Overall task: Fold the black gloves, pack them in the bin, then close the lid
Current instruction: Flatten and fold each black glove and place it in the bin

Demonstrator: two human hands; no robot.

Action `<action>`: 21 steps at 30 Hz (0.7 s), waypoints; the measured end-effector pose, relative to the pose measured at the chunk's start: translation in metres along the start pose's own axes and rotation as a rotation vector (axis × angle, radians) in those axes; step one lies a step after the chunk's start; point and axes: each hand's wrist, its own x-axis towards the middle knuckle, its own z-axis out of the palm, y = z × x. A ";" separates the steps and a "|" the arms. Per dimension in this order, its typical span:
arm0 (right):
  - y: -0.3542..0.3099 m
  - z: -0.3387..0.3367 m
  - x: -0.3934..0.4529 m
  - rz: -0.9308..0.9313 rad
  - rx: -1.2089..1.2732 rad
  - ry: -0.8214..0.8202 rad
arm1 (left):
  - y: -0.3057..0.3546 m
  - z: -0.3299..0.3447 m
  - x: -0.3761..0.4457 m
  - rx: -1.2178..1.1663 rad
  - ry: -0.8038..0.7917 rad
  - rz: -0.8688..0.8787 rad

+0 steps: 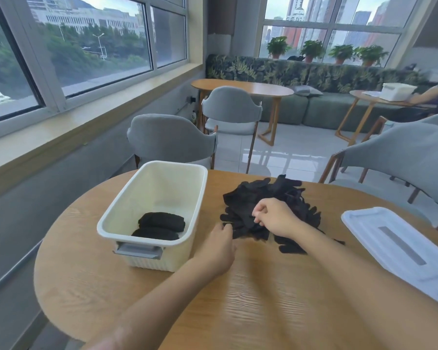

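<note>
The pile of black gloves [268, 205] is pinched by the curled right hand [276, 218] and by the left hand [219, 246] at its near edge. Soft, light knit is judged likely to snag; one cuff should be taken.

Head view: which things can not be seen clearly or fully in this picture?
- Pile of gloves: the right hand covers its middle; the glove count cannot be told.
- Left hand: its fingertips are hidden at the pile's edge, so its grip is unclear.
- Folded gloves in the bin: the near wall hides their lower edge.
- Lid: cut off by the right edge of the picture.
</note>
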 end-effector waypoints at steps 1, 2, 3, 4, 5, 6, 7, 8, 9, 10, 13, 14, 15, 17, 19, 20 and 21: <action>0.004 0.005 0.000 -0.009 0.003 0.020 | -0.007 0.010 -0.002 0.004 0.009 -0.027; 0.006 0.010 0.001 -0.016 0.012 0.041 | -0.015 0.018 -0.004 0.033 0.025 -0.045; 0.008 0.014 0.004 -0.021 0.023 0.062 | -0.023 0.025 -0.006 0.075 0.044 -0.054; 0.008 0.017 0.006 -0.026 0.034 0.081 | -0.030 0.029 -0.007 0.111 0.069 -0.053; 0.008 0.020 0.008 -0.033 0.042 0.099 | -0.035 0.034 -0.009 0.136 0.091 -0.046; 0.006 0.023 0.011 -0.042 0.049 0.116 | -0.039 0.037 -0.010 0.148 0.099 -0.038; 0.005 0.026 0.014 -0.047 0.058 0.130 | -0.042 0.040 -0.012 0.156 0.091 -0.029; 0.003 0.028 0.017 -0.051 0.065 0.142 | -0.043 0.042 -0.014 0.168 0.076 -0.023; 0.001 0.031 0.020 -0.055 0.070 0.151 | -0.042 0.044 -0.016 0.197 0.062 -0.015; 0.000 0.033 0.024 -0.058 0.075 0.154 | -0.042 0.047 -0.018 0.229 0.057 -0.010; -0.008 0.040 0.036 -0.069 0.048 0.105 | -0.045 0.055 -0.022 0.219 0.114 0.000; -0.012 0.042 0.040 -0.074 0.018 0.075 | -0.047 0.058 -0.022 0.194 0.136 -0.001; -0.014 0.044 0.046 -0.073 -0.014 0.047 | -0.049 0.062 -0.022 0.178 0.157 0.002; -0.020 0.049 0.057 -0.063 -0.059 0.026 | -0.052 0.065 -0.022 0.171 0.181 0.004; -0.024 0.054 0.069 -0.044 -0.091 0.030 | -0.053 0.066 -0.022 0.150 0.192 0.005; -0.026 0.057 0.075 -0.028 -0.110 0.027 | -0.053 0.066 -0.022 0.141 0.197 0.004; -0.027 0.059 0.080 -0.009 -0.131 0.018 | -0.053 0.067 -0.021 0.132 0.200 0.001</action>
